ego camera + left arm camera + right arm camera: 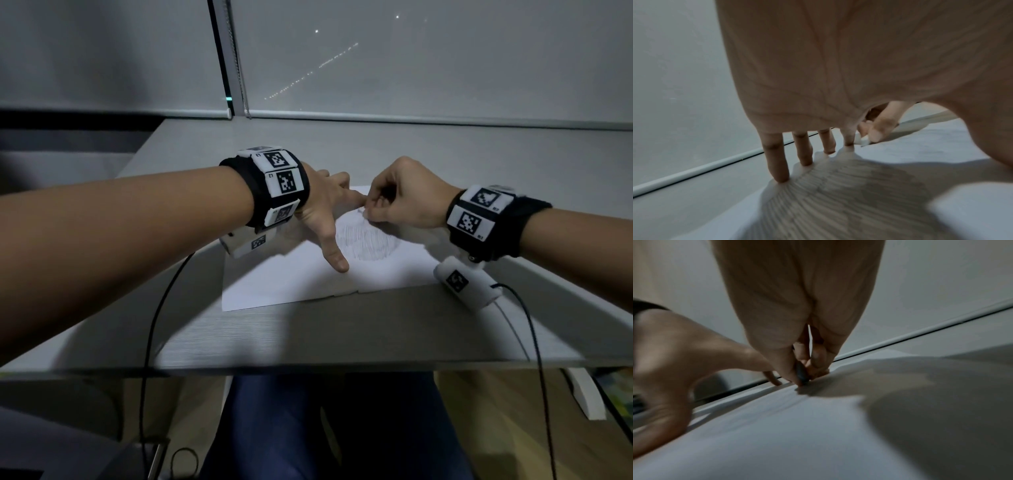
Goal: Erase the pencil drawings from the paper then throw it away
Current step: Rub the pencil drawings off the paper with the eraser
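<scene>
Left wrist only: eraser (pixel 864 140) white end.

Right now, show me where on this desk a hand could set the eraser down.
Bare desk lies between the paper's near edge and the desk's front edge, and behind the paper toward the window blind. It is crowded at the paper's far corner: the left hand presses there while the right hand pinches the eraser.

Bare forearms, no sleeves; black wristbands (pixel 255 192) tiled with white black-patterned marker squares; white cylindrical camera pod (pixel 462 282) slung under right wrist; thin black cables (pixel 154 329) trailing nearward; dark blue trousers (pixel 274 428) below.
</scene>
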`<act>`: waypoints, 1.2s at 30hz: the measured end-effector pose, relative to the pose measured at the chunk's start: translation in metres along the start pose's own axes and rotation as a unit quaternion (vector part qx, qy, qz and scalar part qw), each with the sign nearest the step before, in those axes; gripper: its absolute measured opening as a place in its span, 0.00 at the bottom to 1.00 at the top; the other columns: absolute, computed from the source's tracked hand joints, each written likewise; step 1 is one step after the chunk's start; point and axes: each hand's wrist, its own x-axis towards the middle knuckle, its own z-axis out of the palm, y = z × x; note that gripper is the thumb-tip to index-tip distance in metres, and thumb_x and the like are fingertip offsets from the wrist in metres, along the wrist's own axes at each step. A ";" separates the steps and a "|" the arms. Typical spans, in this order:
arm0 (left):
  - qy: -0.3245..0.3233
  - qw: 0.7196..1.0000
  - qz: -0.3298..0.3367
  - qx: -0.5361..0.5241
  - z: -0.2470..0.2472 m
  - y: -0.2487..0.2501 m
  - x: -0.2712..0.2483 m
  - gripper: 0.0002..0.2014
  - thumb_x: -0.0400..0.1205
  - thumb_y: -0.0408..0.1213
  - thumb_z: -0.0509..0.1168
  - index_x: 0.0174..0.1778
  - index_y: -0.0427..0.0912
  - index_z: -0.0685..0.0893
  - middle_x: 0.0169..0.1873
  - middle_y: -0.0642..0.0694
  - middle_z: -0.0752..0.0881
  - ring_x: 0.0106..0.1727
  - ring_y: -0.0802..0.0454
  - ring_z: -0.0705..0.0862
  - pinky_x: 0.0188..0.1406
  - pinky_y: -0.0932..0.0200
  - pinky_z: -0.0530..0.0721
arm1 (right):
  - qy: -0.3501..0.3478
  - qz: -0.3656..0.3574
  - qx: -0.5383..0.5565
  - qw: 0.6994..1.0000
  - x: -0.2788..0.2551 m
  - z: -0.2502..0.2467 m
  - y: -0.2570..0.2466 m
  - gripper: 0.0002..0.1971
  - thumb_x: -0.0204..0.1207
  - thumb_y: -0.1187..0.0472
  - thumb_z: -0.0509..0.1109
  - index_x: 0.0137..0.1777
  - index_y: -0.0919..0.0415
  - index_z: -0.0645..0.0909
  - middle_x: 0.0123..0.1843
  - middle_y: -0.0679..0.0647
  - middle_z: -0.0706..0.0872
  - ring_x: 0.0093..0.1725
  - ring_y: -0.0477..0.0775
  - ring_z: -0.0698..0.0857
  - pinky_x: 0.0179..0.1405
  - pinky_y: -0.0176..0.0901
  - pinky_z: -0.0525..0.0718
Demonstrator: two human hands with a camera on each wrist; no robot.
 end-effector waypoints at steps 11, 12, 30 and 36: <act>0.007 0.999 -0.024 -0.024 0.000 0.000 0.001 0.75 0.50 0.82 0.79 0.92 0.74 0.45 0.69 0.55 0.65 0.75 0.40 0.70 0.65 0.35 0.81 | 0.028 0.044 -0.005 0.999 0.003 -0.009 0.016 0.04 0.72 0.61 0.84 0.38 0.61 0.94 0.33 0.55 0.92 0.29 0.46 0.84 0.39 0.42 0.85; 0.009 1.000 -0.021 -0.020 0.000 0.001 0.001 0.75 0.51 0.82 0.79 0.92 0.74 0.45 0.69 0.54 0.66 0.75 0.40 0.70 0.65 0.36 0.81 | 0.025 0.038 -0.004 0.999 0.000 -0.007 0.013 0.04 0.72 0.61 0.84 0.38 0.61 0.93 0.32 0.54 0.92 0.28 0.44 0.84 0.37 0.40 0.84; 0.021 1.000 -0.013 -0.012 0.000 0.002 0.001 0.69 0.56 0.79 0.80 0.91 0.69 0.52 0.67 0.51 0.68 0.73 0.41 0.71 0.65 0.37 0.81 | -0.016 -0.008 -0.011 1.000 -0.009 0.003 -0.008 0.03 0.72 0.62 0.83 0.38 0.61 0.94 0.30 0.52 0.92 0.27 0.39 0.83 0.34 0.30 0.83; 0.012 1.000 -0.016 -0.018 -0.002 0.001 -0.002 0.74 0.55 0.82 0.78 0.94 0.68 0.45 0.71 0.53 0.66 0.77 0.38 0.71 0.60 0.40 0.79 | 0.034 0.051 -0.035 0.997 0.003 -0.012 0.017 0.06 0.72 0.59 0.83 0.36 0.58 0.93 0.32 0.52 0.93 0.31 0.47 0.86 0.40 0.40 0.87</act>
